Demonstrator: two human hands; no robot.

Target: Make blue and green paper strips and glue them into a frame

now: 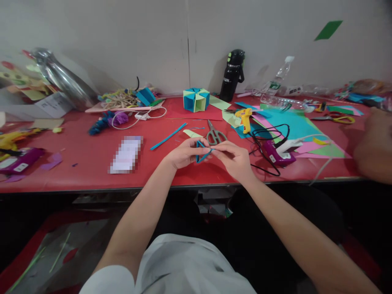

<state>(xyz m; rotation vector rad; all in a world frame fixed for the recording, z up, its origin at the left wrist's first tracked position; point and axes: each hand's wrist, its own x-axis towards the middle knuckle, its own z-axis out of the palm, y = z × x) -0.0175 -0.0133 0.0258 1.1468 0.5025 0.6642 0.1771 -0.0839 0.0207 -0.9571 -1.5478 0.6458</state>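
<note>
Above the front edge of the red table (147, 179), both my hands are closed on one small piece of folded blue paper (199, 158), bent into a hollow triangle. My left hand (185, 153) grips it from the left, thumb along its near side. At its right corner, my right hand (234, 157) pinches the paper between thumb and fingertips. Grey-handled scissors (216, 134) lie just behind my hands, with a pale green paper scrap (192, 134) beside them. A narrow blue paper strip (168, 136) rests to the left. Farther back stands a blue and pale green folded-paper box (196, 100).
A yellow glue gun (244, 119) and a purple power strip (278, 153) with cables lie right, among coloured paper sheets (290, 126). A black bottle (232, 75) stands at the wall. Left are a blurred-out phone (126, 154) and a metal jug (63, 77). Another person's arm (375, 147) shows far right.
</note>
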